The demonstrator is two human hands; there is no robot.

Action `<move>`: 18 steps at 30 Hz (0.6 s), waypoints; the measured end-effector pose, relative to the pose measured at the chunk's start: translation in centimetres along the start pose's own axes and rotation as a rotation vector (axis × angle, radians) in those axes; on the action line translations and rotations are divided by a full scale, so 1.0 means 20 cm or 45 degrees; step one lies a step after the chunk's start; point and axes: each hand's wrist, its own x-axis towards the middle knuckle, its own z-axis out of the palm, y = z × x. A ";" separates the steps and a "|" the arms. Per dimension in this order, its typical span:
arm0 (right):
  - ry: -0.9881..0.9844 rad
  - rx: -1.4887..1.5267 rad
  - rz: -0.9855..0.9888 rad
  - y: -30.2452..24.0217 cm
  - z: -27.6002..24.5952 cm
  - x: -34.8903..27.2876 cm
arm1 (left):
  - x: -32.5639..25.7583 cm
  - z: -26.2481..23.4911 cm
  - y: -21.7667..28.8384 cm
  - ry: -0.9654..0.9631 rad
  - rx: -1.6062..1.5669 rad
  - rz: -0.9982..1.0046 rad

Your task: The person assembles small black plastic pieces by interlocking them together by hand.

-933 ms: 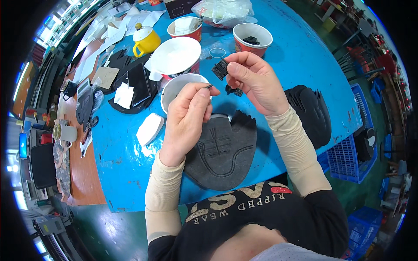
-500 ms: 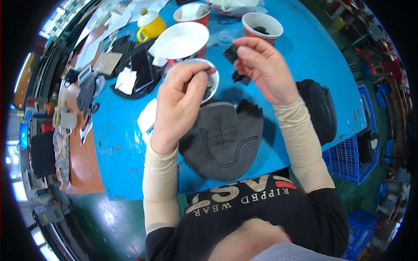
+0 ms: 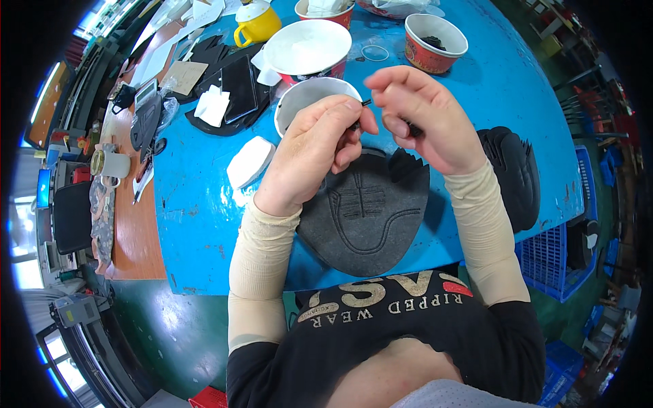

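My left hand is closed, with a small thin black piece pinched between thumb and forefinger; more black shows under its curled fingers. Facing it is my right hand, slightly smeared by motion, its fingertips near that pinch. Small black pieces are tucked under its curled fingers. Below both hands lies a rounded dark grey panel with grooved lines on its face. Jagged black pieces rest at its upper right edge. Just behind my left hand stands a white paper cup, its contents hidden.
A wide white bowl and a red-and-white paper cup holding black bits stand farther back. A yellow mug is at the back left. Stacked black panels lie at right, a white block at left. Blue crates stand beyond the table.
My right hand has turned and curled; the black square it pinched no longer shows at its fingertips. My left hand has moved away from the cup's mouth toward the right hand. The view has shifted slightly.
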 end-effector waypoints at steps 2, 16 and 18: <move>0.040 -0.194 -0.053 -0.01 0.01 -0.01 | 0.00 0.00 0.00 0.003 0.072 0.031; 0.177 -0.409 -0.177 0.01 -0.07 0.02 | 0.06 -0.04 -0.03 0.060 -0.440 0.030; 0.173 -0.449 -0.222 0.00 -0.07 0.01 | 0.06 -0.05 -0.05 -0.002 -0.327 0.098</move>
